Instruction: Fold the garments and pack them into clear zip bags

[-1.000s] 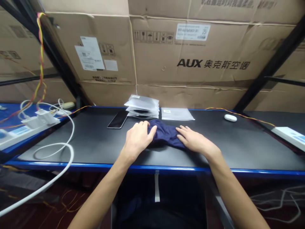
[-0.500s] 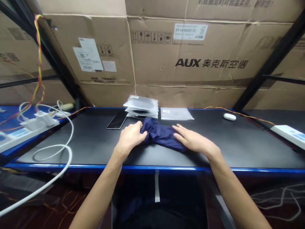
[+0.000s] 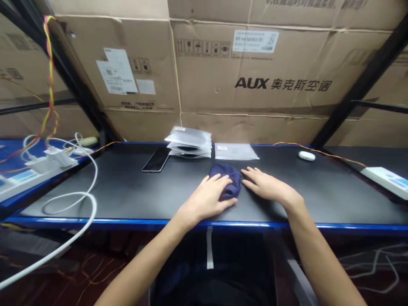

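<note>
A dark blue cloth (image 3: 230,180) lies in a compact folded bundle on the black tabletop (image 3: 127,191). My left hand (image 3: 212,195) rests on the cloth's left side with its fingers spread and the thumb along the near edge. Just right of the bundle, my right hand (image 3: 263,183) lies with fingers stretched out, the tips close to the cloth's edge. Part of the cloth is hidden under my left fingers.
Behind the cloth are a stack of translucent pouches (image 3: 190,142) and a single flat pouch (image 3: 236,151). A phone (image 3: 157,160) lies left of them. Further right sit a small white case (image 3: 307,156) and a power strip (image 3: 385,180). A white cable (image 3: 94,208) hangs over the left edge.
My left hand has moved right, folding the cloth's left part over, so the long strip is now a smaller bundle. My right hand has shifted slightly right, off the cloth.
</note>
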Motion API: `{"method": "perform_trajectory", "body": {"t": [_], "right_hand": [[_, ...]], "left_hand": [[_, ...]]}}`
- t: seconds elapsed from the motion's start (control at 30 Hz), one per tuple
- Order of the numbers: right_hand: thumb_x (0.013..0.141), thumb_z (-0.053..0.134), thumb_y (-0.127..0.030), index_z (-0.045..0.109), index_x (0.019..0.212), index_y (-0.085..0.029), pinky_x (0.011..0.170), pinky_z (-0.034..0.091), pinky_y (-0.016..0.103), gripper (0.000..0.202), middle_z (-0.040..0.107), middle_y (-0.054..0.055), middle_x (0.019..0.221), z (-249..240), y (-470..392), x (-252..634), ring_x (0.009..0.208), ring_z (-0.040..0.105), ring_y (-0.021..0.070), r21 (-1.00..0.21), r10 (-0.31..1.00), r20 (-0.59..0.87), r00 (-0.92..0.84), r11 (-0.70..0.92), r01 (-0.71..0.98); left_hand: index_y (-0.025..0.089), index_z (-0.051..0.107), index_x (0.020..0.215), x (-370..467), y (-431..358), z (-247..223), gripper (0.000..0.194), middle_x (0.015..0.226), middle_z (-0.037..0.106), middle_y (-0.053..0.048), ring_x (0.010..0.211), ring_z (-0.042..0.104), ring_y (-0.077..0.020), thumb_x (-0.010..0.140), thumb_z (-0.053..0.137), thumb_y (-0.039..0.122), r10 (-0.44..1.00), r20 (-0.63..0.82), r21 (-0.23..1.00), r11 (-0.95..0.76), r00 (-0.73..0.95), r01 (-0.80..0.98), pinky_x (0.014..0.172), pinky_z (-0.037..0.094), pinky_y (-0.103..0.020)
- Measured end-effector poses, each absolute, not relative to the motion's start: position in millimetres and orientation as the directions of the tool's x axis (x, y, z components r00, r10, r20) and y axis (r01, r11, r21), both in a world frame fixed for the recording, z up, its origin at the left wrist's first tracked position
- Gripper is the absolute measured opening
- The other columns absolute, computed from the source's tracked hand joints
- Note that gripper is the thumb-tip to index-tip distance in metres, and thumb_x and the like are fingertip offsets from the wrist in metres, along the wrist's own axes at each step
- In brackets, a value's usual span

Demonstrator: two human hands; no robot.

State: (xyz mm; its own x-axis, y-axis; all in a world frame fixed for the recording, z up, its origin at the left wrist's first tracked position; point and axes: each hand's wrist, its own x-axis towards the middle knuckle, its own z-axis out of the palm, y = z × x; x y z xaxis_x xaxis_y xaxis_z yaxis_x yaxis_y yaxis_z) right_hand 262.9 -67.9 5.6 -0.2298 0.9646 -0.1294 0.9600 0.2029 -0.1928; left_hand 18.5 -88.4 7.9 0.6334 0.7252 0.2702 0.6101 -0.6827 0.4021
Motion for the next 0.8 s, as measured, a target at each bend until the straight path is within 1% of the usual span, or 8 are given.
{"method": "perform_trajectory", "body": {"t": [0.07,0.17,0.3,0.37,0.43,0.53,0.63,0.8], "right_hand": [[0.101,0.036,-0.048,0.038,0.157,-0.014,0.122,0.029,0.050,0.065,0.031,0.015,0.165,3.1,-65.8,264.7,0.153,0.022,0.0329,-0.189,0.964,-0.114,-0.240,0.216,0.958],[0.102,0.035,-0.043,0.042,0.155,-0.015,0.121,0.030,0.051,0.060,0.037,0.014,0.162,2.1,-63.9,266.1,0.151,0.030,0.0327,-0.188,0.970,-0.070,-0.235,0.218,0.958],[0.104,0.029,-0.044,0.049,0.150,-0.015,0.122,0.030,0.045,0.058,0.047,0.013,0.156,12.4,-69.9,253.9,0.146,0.042,0.0278,-0.299,0.966,0.154,-0.210,0.248,0.922],[0.104,0.031,-0.051,0.048,0.152,-0.019,0.124,0.027,0.045,0.060,0.044,0.011,0.159,18.6,-76.2,240.8,0.149,0.036,0.0262,-0.377,0.928,0.241,-0.283,0.358,0.854],[0.103,0.034,-0.058,0.042,0.155,-0.027,0.125,0.022,0.048,0.061,0.033,0.005,0.165,21.9,-82.7,226.3,0.154,0.024,0.0254,-0.414,0.880,0.200,-0.430,0.474,0.777],[0.100,0.036,-0.066,0.039,0.157,-0.030,0.126,0.014,0.055,0.067,0.025,0.003,0.168,21.1,-90.5,209.7,0.157,0.011,0.0290,-0.407,0.853,0.063,-0.519,0.496,0.767],[0.099,0.037,-0.067,0.038,0.157,-0.028,0.126,0.016,0.053,0.071,0.025,0.005,0.168,18.8,-94.4,206.1,0.157,0.010,0.0286,-0.394,0.859,0.009,-0.511,0.473,0.788],[0.098,0.038,-0.068,0.041,0.156,-0.026,0.127,0.017,0.047,0.072,0.031,0.006,0.166,17.1,-91.8,223.6,0.156,0.015,0.0262,-0.375,0.881,0.010,-0.473,0.442,0.815]], "left_hand": [[0.025,0.049,0.146,21.5,-90.1,3.5,0.064,0.158,0.044,-0.009,0.150,0.035,-0.0312,0.092,0.063,0.056,0.712,0.198,0.371,-0.690,0.673,0.621,0.124,0.026,-0.051],[0.025,0.041,0.154,13.0,-89.0,9.6,0.075,0.165,0.029,-0.009,0.155,0.023,-0.0288,0.092,0.058,0.064,0.693,0.140,0.406,-0.691,0.707,0.598,0.127,0.019,-0.050],[0.026,0.034,0.159,-18.6,-82.3,20.9,0.073,0.167,0.024,-0.005,0.156,0.021,-0.0218,0.098,0.047,0.064,0.747,0.113,0.468,-0.622,0.656,0.628,0.128,0.021,-0.037],[0.026,0.037,0.157,-38.9,-77.7,18.0,0.068,0.166,0.027,-0.004,0.154,0.025,-0.0217,0.100,0.040,0.064,0.812,0.100,0.457,-0.551,0.576,0.698,0.127,0.022,-0.037],[0.023,0.041,0.155,-57.8,-73.9,9.6,0.069,0.165,0.029,-0.007,0.154,0.025,-0.0252,0.100,0.041,0.064,0.868,0.066,0.403,-0.475,0.493,0.783,0.127,0.023,-0.041],[0.021,0.040,0.156,-75.6,-71.7,-4.1,0.069,0.165,0.027,-0.010,0.155,0.022,-0.0280,0.100,0.040,0.062,0.891,0.043,0.319,-0.442,0.453,0.839,0.127,0.019,-0.047],[0.021,0.037,0.157,-77.7,-70.9,-9.4,0.067,0.166,0.025,-0.010,0.155,0.021,-0.0269,0.102,0.036,0.058,0.876,0.049,0.292,-0.471,0.479,0.832,0.127,0.017,-0.048],[0.015,0.034,0.158,-56.6,-57.1,-3.6,0.068,0.166,0.023,-0.012,0.155,0.020,-0.0267,0.104,0.032,0.054,0.828,0.025,0.280,-0.544,0.561,0.791,0.128,0.018,-0.045]]}}
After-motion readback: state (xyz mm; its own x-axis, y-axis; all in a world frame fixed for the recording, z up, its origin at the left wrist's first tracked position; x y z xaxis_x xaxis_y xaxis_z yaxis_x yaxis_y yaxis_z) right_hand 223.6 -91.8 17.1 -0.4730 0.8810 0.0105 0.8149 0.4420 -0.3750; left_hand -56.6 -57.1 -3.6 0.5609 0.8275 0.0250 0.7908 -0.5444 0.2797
